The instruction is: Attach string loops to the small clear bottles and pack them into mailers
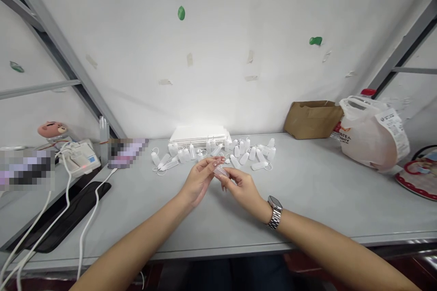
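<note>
A small translucent plastic squeeze bottle (221,171) is held between my two hands above the middle of the table. My left hand (200,178) pinches its upper end with thumb and fingers. My right hand (241,187) has its fingers closed around the lower body; fingers partly cover the bottle. Just beyond my hands lie several similar white squeeze bottles (260,166), some standing and some on their sides. Thin cap loops show on a few of them.
Behind the bottles sits a stack of white sheets or boxes (200,134). A brown cardboard box (312,120) and a plastic bag (372,138) stand at the right. On the left are a power strip (80,159), white cables (92,218) and a black tray-like mat (73,216).
</note>
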A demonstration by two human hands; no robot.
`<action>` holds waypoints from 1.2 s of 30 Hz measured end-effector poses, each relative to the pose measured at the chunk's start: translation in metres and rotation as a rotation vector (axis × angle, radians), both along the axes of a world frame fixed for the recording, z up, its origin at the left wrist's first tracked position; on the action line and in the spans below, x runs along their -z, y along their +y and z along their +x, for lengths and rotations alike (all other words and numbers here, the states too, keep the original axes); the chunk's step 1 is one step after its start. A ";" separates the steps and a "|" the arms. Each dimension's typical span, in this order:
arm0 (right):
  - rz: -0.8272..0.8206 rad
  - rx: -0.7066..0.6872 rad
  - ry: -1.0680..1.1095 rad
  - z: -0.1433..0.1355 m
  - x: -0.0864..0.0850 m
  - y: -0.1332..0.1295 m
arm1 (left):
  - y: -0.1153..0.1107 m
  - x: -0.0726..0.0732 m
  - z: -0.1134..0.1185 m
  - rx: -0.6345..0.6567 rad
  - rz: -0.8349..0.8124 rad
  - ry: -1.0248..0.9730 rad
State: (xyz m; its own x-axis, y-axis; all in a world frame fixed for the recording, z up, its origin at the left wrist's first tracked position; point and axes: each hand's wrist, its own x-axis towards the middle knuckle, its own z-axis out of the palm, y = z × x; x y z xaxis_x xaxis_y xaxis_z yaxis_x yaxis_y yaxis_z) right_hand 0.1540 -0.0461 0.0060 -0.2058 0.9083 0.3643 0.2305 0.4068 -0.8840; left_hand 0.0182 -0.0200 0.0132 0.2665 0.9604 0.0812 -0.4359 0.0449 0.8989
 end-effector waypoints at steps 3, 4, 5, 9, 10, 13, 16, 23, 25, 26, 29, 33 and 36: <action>-0.044 -0.024 0.030 0.000 0.002 0.000 | 0.001 0.004 0.000 0.012 0.003 0.002; -0.054 -0.030 0.038 -0.001 0.003 0.001 | 0.001 0.005 0.000 0.024 -0.002 -0.001; -0.062 -0.035 0.045 -0.001 0.003 0.001 | 0.001 0.006 0.000 0.038 -0.008 -0.003; -0.120 -0.063 0.095 -0.001 0.001 0.001 | 0.000 0.004 0.000 0.084 -0.015 0.001; -0.151 -0.093 0.126 0.000 -0.001 0.001 | -0.001 0.003 -0.001 0.103 -0.017 0.001; -0.263 -0.257 0.243 0.002 -0.007 0.004 | -0.003 0.000 -0.003 0.149 -0.005 -0.001; -0.414 -0.441 0.406 0.004 -0.009 0.007 | -0.004 -0.002 -0.004 0.176 0.034 0.014; -0.600 -0.578 0.677 0.011 -0.005 0.016 | -0.007 -0.011 -0.005 0.010 0.413 0.376; -0.606 -0.560 0.685 0.012 -0.003 0.017 | -0.007 -0.013 -0.006 -0.080 0.573 0.476; -0.606 -0.554 0.681 0.013 -0.003 0.017 | -0.006 -0.012 -0.008 -0.108 0.624 0.506; -0.610 -0.525 0.666 0.013 -0.001 0.018 | -0.001 -0.007 -0.012 -0.158 0.725 0.591; -0.619 -0.524 0.705 0.014 0.000 0.018 | 0.006 0.002 -0.019 -0.261 0.837 0.739; -0.621 -0.524 0.739 0.014 -0.001 0.018 | 0.008 0.003 -0.020 -0.324 0.866 0.777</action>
State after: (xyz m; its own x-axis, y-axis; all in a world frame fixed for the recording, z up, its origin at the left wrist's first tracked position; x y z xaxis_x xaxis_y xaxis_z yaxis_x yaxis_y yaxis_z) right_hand 0.1681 -0.0277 0.0072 -0.5394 0.8394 0.0659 -0.5114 -0.2644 -0.8176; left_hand -0.0019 -0.0121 0.0105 0.2871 0.6979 0.6561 0.3551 -0.7137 0.6038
